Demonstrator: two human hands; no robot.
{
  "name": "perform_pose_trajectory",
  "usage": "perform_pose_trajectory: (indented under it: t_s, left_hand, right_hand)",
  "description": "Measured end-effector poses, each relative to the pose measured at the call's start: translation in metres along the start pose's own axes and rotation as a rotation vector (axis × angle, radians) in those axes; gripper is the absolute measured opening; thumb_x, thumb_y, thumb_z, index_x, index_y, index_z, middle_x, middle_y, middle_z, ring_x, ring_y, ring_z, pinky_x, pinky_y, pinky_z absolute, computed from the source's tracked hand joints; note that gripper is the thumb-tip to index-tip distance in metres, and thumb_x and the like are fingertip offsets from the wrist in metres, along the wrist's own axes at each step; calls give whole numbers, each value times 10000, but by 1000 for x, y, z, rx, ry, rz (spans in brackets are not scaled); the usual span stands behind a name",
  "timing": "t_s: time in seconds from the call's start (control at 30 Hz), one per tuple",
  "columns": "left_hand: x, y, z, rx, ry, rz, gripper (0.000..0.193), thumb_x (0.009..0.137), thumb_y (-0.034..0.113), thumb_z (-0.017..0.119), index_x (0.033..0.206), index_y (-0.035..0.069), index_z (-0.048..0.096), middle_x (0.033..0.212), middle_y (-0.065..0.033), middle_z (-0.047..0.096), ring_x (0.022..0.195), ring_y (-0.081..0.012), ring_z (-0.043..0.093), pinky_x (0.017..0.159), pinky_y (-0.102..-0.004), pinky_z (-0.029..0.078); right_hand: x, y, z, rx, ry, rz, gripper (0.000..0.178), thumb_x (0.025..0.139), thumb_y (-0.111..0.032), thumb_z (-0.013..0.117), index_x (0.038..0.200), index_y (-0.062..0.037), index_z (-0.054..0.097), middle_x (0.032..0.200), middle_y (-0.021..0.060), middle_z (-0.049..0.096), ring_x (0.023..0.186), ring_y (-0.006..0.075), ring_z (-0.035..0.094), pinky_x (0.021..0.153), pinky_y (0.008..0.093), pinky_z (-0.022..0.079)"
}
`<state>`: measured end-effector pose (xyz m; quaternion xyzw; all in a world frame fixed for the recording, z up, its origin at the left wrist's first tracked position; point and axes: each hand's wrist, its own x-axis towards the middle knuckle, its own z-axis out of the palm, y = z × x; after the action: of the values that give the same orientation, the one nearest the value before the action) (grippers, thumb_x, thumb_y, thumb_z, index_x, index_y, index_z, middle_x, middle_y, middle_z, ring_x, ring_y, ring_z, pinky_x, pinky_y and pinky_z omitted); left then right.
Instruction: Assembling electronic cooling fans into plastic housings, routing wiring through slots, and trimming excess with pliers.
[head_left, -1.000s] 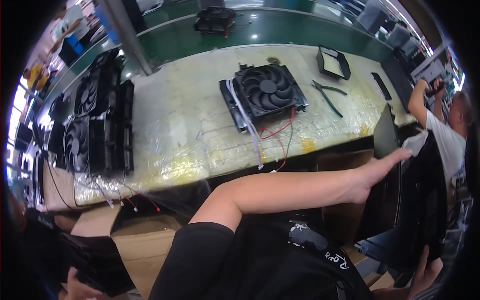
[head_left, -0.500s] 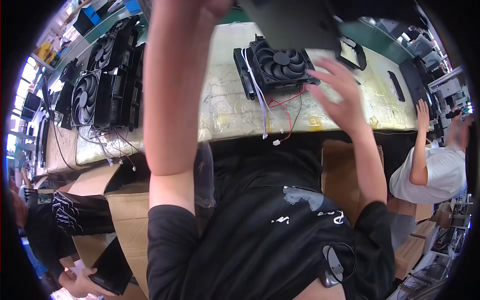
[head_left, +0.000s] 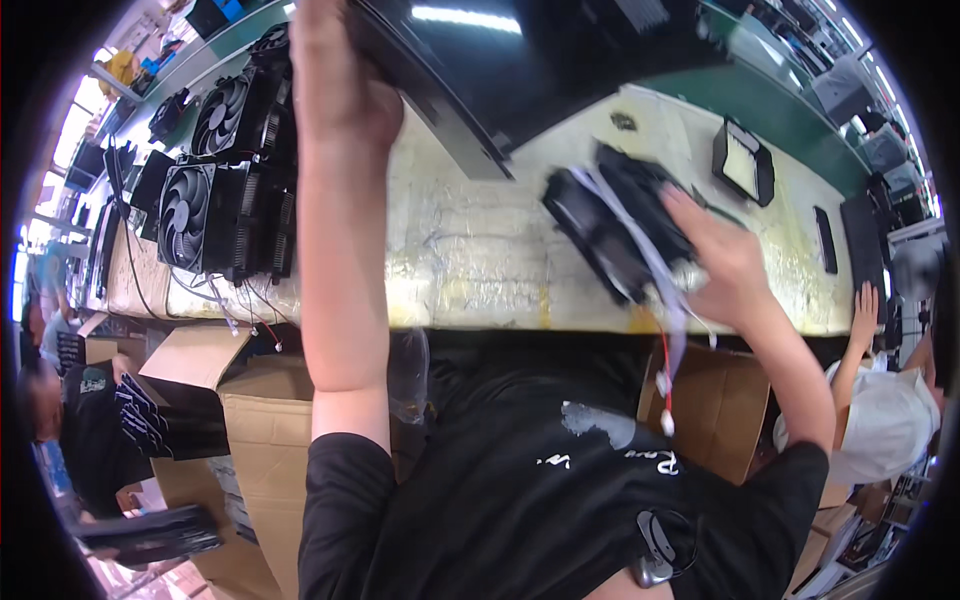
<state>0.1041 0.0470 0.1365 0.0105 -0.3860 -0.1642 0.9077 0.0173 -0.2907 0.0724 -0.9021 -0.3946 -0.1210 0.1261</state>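
Note:
At the top of the view, my left hand (head_left: 350, 85) grips the edge of a large glossy black panel-like case (head_left: 560, 75), raised above the bench. Part of that hand's fingers run out of the picture or lie behind the case. My right hand (head_left: 728, 260) is closed round the right side of a black cooling fan unit (head_left: 600, 225), which is tilted over the bench and blurred by motion. White and red cables (head_left: 665, 375) with small connectors dangle from the unit past the bench's front edge.
Several black fan coolers (head_left: 190, 215) stand on the left of the bench (head_left: 460, 270). A black rectangular frame (head_left: 743, 165) and a black strip (head_left: 825, 240) lie on the right. Cardboard boxes (head_left: 265, 440) sit below the front edge. A co-worker's hand (head_left: 866, 310) rests at the far right.
My right hand has taken hold of the fan unit, tilted it and moved it rightward. The black case in my left hand has turned and shows more of its glossy face.

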Motion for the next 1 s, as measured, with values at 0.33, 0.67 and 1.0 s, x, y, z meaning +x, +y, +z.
perform_pose_trajectory:
  t_s: [0.33,0.67,1.0]
  left_hand:
    - [-105,-85,-47,756,1044,248,883,751,135,780,1422,44,213,1169,-122,504,1039,-206,547,875,-372,503]
    - [-118,-49,-58,816,1262,-212,655,862,527,603,1332,91,467,1143,-178,582,932,-264,602,784,-372,496]
    - [-129,-69,-31,647,1200,20,1076,748,45,741,1517,32,-12,1307,-215,437,1161,-268,530,959,-388,463]
  right_hand:
    - [-133,15,-35,1537,672,652,769,779,-339,715,1407,-26,400,1313,168,546,1215,326,535,1025,487,451]
    - [-58,-33,42,2032,719,896,702,817,-385,644,1382,-22,440,1303,169,561,1210,305,542,1040,466,437]
    - [17,-69,55,2453,666,982,550,825,-287,605,1299,-16,543,1227,159,629,1095,290,620,979,422,485]
